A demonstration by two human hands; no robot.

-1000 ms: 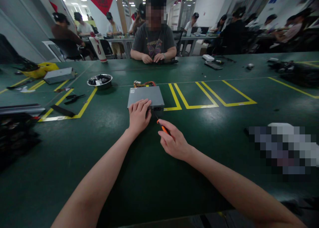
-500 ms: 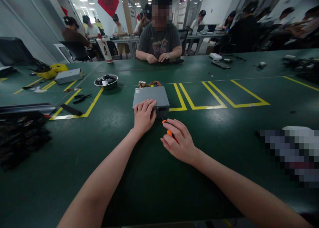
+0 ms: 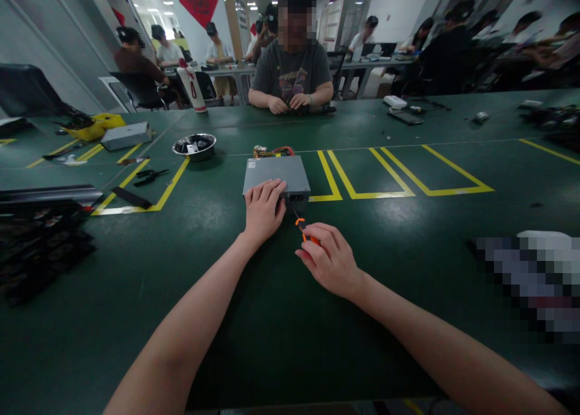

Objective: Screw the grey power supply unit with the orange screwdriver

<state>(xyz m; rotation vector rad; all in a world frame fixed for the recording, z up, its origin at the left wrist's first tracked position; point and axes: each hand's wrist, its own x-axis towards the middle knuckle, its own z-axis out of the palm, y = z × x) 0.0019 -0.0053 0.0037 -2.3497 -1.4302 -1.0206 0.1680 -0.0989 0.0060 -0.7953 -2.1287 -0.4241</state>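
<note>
Screwdriver [image 3: 300, 223] angled toward the near face of the power supply unit [image 3: 274, 170].
Right hand [image 3: 334, 261] pinches the handle; the shaft slants forward-left, below the power inlet [image 3: 296, 197]; tip contact cannot be told. Left hand [image 3: 264, 208] lies extended over the unit's near top edge, just left of the shaft. Cable bundle [image 3: 281, 151] behind; steel bowl [image 3: 194, 156] farther left on the tabletop [image 3: 281, 318].

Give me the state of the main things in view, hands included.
Left hand, resting on the grey metal box.
Right hand, holding the orange-handled tool.
Orange-handled tool, pointed at the box's near side; tip contact unclear.
Grey metal box, lying flat, closed on top.
Metal bowl, uncovered, parts inside.
Bottle, standing upright.
</note>
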